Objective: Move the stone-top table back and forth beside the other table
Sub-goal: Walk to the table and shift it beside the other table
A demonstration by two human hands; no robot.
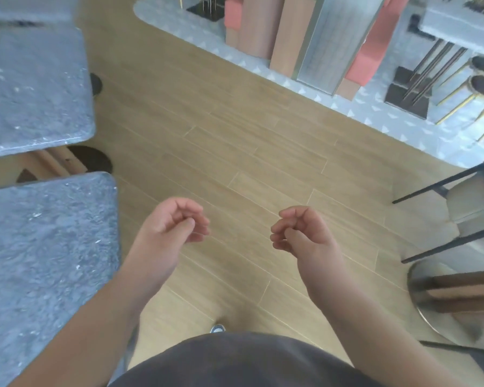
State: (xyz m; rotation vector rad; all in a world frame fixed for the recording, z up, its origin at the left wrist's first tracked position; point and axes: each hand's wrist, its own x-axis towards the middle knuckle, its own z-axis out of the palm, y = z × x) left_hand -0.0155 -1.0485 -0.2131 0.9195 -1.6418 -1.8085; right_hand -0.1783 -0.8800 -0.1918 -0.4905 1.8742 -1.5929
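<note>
Two grey stone-top tables stand at the left, with a narrow gap between them. The nearer stone-top table (45,261) is at the lower left and the other table (31,88) is beyond it. Both my hands hover over the wooden floor, to the right of the nearer table and touching nothing. My left hand (173,227) is a short way off that table's right edge, its fingers loosely curled and empty. My right hand (299,230) is further right, loosely curled and empty as well.
A dark round table base (92,160) shows in the gap between the tables. A chair with black legs (470,208) and a round metal base (442,300) stand at the right. Pink and tan panels (285,34) rise from a pale patterned floor strip at the back.
</note>
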